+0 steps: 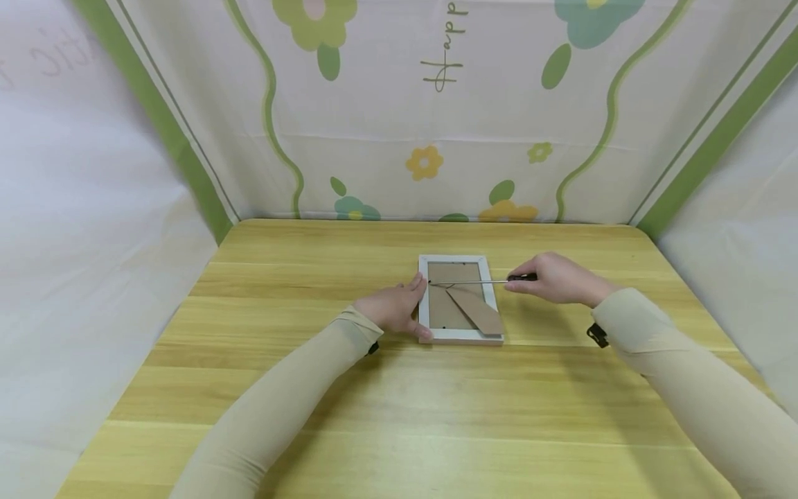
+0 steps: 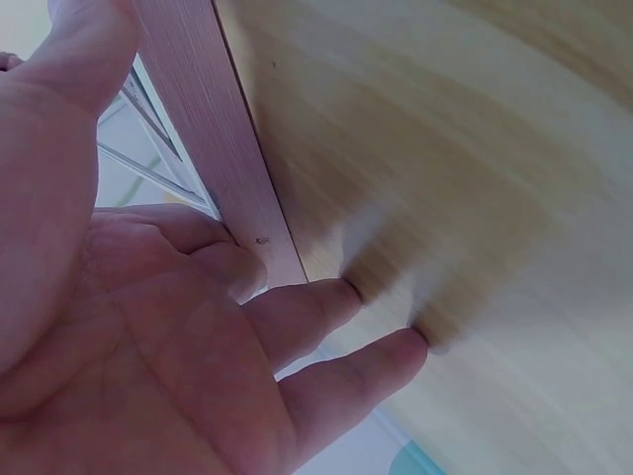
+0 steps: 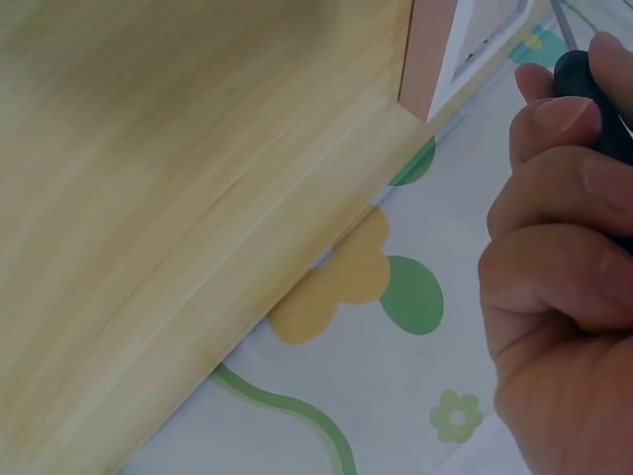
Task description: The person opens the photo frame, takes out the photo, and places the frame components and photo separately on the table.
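Observation:
A white picture frame (image 1: 458, 335) lies face down on the table, its brown backing board (image 1: 445, 310) up. A brown easel stand (image 1: 479, 313) angles across the backing, and small dark tabs sit along the inner edges. My left hand (image 1: 394, 308) steadies the left side, thumb at the near corner and fingers along the edge. In the left wrist view two fingertips (image 2: 410, 341) reach down to the tabletop beside the frame. My right hand (image 1: 557, 278) grips the dark handle of a screwdriver (image 1: 522, 277). Its thin metal shaft crosses the backing, tip by the tab on the left edge.
The wooden table (image 1: 399, 409) stretches around the frame. Behind it hangs a white curtain (image 1: 374, 111) printed with flowers, and pale cloth walls (image 1: 106, 208) close in both sides. A small black device (image 1: 597, 335) sits beneath the right cuff.

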Available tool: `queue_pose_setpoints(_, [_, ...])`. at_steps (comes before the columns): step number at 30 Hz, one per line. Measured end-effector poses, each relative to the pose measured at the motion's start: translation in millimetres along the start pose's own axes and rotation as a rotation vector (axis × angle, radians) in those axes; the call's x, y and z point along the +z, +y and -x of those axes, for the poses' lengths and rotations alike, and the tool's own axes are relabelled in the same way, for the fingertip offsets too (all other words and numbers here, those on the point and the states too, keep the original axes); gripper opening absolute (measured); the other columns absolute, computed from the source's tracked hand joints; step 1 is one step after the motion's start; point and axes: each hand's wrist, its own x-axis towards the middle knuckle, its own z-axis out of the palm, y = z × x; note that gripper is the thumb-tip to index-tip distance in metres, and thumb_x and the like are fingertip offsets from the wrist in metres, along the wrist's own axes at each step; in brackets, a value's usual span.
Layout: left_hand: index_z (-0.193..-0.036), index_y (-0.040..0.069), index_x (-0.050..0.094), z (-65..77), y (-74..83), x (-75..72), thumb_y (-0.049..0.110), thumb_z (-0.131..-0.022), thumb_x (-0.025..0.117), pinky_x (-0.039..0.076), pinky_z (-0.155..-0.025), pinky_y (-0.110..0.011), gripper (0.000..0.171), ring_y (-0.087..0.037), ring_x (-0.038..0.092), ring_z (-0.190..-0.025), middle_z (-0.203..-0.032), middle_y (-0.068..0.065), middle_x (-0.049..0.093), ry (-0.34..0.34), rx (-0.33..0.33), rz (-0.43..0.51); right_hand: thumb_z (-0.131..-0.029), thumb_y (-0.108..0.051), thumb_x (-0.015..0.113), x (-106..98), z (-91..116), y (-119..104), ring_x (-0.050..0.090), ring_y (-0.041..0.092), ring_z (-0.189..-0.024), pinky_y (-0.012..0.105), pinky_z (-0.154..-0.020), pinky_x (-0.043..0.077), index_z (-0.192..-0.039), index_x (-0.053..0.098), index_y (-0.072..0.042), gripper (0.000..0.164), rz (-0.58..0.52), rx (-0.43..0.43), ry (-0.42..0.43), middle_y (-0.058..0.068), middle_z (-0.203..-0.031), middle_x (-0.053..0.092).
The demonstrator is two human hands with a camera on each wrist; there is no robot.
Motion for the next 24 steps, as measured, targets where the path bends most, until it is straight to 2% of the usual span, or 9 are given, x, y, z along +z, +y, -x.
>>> queue_pose_setpoints(8, [-0.158,0.004,0.000,0.9,0.8,-1.7,0.063,-0.083,0.065,0.024,-0.117,-0.039,0.115,-0.040,0.023,-0.144,-0.164,-0.010,-0.007,-0.004,0.004,-0.003,-0.097,-0.039,0.064,-13,-8,-6,0.068,0.028,-0.105,0.051,-0.089,0.053,-0.114,0.076,-0.010,0.036,0.032,0.007,-0.039,0.008,-0.111,0.072])
queue_pose_setpoints(12, [-0.158,0.004,0.000,1.3,0.5,-2.0,0.062,-0.083,0.065,0.024,-0.117,-0.039,0.115,-0.040,0.023,-0.144,-0.164,-0.010,-0.008,-0.010,0.009,-0.007,-0.097,-0.042,0.063,-20,-14,-10,0.068,0.025,-0.102,0.048,-0.086,0.054,-0.114,0.076,-0.010,0.039,0.039,0.025,-0.081,0.008,-0.111,0.072])
queue_pose_setpoints(16, [-0.158,0.004,0.000,1.7,0.1,-2.4,0.061,-0.083,0.066,0.024,-0.117,-0.039,0.115,-0.041,0.022,-0.145,-0.164,-0.010,-0.008,-0.015,0.012,-0.009,-0.097,-0.038,0.064,-28,-19,-14,0.068,0.020,-0.094,0.044,-0.082,0.055,-0.113,0.076,-0.008,0.036,0.025,0.055,-0.128,0.007,-0.108,0.073])
queue_pose_setpoints(19, [-0.158,0.004,0.000,1.3,0.1,-2.2,0.061,-0.083,0.066,0.025,-0.117,-0.040,0.115,-0.041,0.022,-0.145,-0.164,-0.009,-0.007,-0.010,0.009,-0.010,-0.096,-0.036,0.066,-33,-22,-16,0.067,0.016,-0.090,0.042,-0.080,0.055,-0.110,0.077,-0.008,0.033,0.021,0.059,-0.143,0.005,-0.105,0.073])
queue_pose_setpoints(24, [-0.158,0.005,0.000,0.7,-0.4,-1.3,0.063,-0.082,0.065,0.024,-0.117,-0.040,0.115,-0.040,0.023,-0.145,-0.164,-0.008,-0.007,-0.004,0.003,-0.015,-0.094,-0.039,0.068,-40,-29,-18,0.069,0.016,-0.092,0.043,-0.081,0.056,-0.108,0.078,-0.009,0.034,0.044,0.042,-0.149,0.004,-0.103,0.074])
